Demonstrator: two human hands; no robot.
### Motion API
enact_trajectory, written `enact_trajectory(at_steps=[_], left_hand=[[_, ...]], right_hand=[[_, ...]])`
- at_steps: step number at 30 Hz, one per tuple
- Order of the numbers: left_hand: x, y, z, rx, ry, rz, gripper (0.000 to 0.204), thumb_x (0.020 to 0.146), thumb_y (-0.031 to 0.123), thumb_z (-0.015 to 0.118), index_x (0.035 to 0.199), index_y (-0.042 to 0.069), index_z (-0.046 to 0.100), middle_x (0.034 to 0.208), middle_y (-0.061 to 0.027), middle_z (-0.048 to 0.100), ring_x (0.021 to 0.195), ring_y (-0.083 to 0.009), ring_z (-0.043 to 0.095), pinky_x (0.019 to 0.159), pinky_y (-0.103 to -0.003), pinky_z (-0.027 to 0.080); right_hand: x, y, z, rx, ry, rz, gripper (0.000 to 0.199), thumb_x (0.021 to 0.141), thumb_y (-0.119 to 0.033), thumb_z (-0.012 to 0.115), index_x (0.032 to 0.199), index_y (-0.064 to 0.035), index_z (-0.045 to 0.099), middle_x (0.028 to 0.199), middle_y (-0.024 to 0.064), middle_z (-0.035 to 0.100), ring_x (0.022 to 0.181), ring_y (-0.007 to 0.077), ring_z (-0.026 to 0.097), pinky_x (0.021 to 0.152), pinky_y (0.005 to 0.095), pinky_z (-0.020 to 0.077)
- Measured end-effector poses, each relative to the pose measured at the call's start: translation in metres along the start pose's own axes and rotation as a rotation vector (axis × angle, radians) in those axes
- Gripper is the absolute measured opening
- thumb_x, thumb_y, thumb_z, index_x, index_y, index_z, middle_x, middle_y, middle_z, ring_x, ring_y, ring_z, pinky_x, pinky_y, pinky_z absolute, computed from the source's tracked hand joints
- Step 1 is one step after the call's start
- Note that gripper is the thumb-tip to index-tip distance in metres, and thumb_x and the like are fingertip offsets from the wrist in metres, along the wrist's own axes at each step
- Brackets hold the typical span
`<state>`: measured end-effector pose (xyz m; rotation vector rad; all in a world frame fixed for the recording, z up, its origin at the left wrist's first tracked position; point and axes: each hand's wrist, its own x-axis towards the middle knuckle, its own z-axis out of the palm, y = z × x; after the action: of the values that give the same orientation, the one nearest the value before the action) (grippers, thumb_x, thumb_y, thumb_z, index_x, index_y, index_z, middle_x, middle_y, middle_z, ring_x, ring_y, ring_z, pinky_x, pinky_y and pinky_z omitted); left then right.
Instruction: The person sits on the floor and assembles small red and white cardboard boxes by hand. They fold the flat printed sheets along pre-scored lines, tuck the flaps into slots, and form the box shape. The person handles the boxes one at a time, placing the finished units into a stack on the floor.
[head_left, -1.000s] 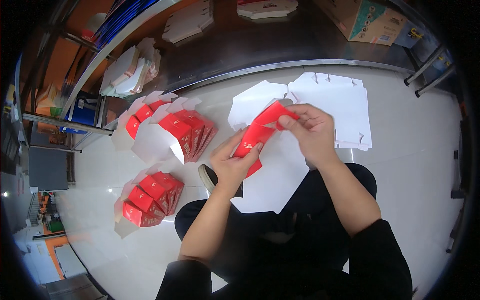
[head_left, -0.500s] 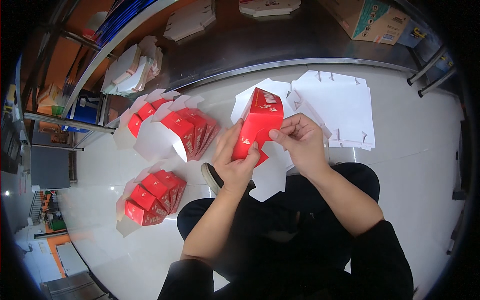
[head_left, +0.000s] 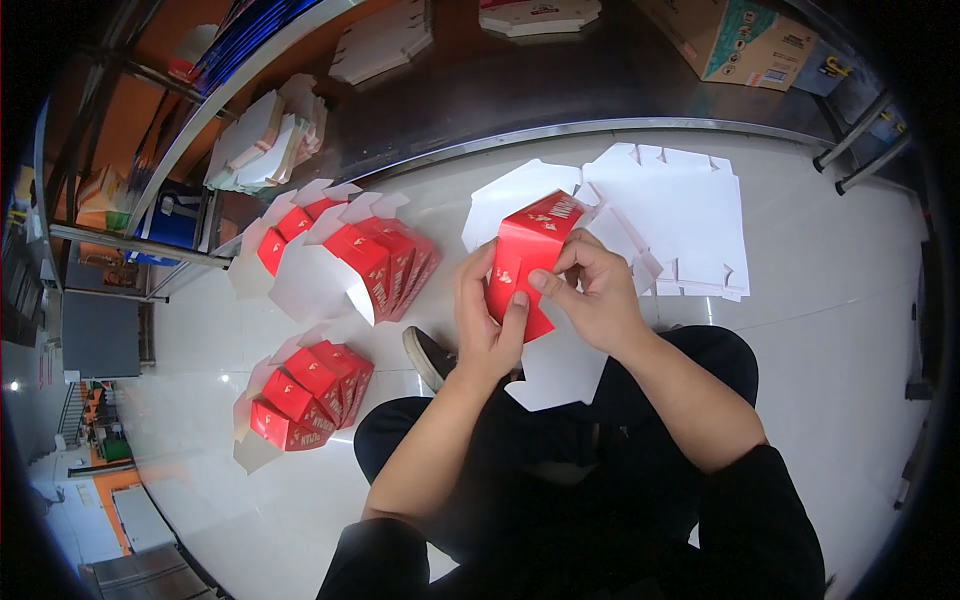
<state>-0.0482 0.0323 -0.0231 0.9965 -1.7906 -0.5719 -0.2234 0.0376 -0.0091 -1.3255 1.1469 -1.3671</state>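
Observation:
Between both hands, above my lap, is a red folding paper food box with a white inner side. My left hand grips its left side, the thumb flat on the red front. On the right edge my right hand pinches the card, thumb in front and fingers curled behind. A white flap hangs below the box toward my lap. Flat white card blanks lie on the floor just beyond. To the left stand folded red boxes nested in rows, a farther group and a nearer group.
A low dark shelf with a metal edge runs across the far side. It carries stacked white cartons and a brown cardboard box. Metal legs stand at the far right. My shoe rests on the tiled floor.
The held box has come slightly nearer and tilted, its top leaning right. My left hand has shifted right and down along it, while my right thumb has moved left onto the red front.

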Motion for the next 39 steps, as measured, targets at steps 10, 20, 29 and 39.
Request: enact_trajectory(at_steps=[10,20,29,39], left_hand=[[0.007,0.011,-0.010,-0.430,-0.046,-0.264,0.070,0.083,-0.003,0.069,0.146,-0.001,0.037,0.128,-0.0240,0.062,0.113,-0.0297,0.067,0.096,-0.039,0.054],[0.022,0.010,-0.048,-0.371,-0.062,-0.424,0.071,0.078,-0.008,0.063,0.145,0.003,0.043,0.121,-0.0147,0.065,0.105,-0.0190,0.067,0.085,-0.033,0.059],[0.029,-0.011,-0.038,-0.790,0.419,-0.793,0.074,0.085,-0.006,0.062,0.150,0.008,0.028,0.126,-0.0149,0.062,0.104,-0.0235,0.068,0.079,-0.044,0.063],[0.025,-0.013,-0.029,-0.621,0.077,-0.540,0.080,0.081,-0.014,0.059,0.153,0.006,0.032,0.137,-0.0136,0.057,0.116,-0.0259,0.063,0.082,-0.033,0.059]], right_hand=[[0.003,-0.001,-0.008,-0.062,-0.152,0.008,0.022,0.083,-0.017,0.080,0.082,-0.0043,0.062,0.094,0.0077,0.064,0.085,0.0192,0.062,0.074,0.0327,0.0467],[-0.004,-0.026,0.010,-0.082,-0.342,-0.092,0.032,0.084,-0.015,0.080,0.110,-0.0030,0.066,0.102,0.0118,0.064,0.094,0.0262,0.064,0.083,0.0369,0.0500],[-0.014,0.000,0.017,-0.781,-0.463,-0.635,0.019,0.083,-0.003,0.069,0.102,-0.0037,0.071,0.090,0.0063,0.060,0.080,0.0270,0.061,0.068,0.0404,0.0490],[-0.004,0.007,0.014,-0.187,-0.005,0.201,0.020,0.078,-0.011,0.083,0.081,0.0007,0.067,0.071,0.0133,0.068,0.062,0.0196,0.064,0.061,0.0326,0.0503]])
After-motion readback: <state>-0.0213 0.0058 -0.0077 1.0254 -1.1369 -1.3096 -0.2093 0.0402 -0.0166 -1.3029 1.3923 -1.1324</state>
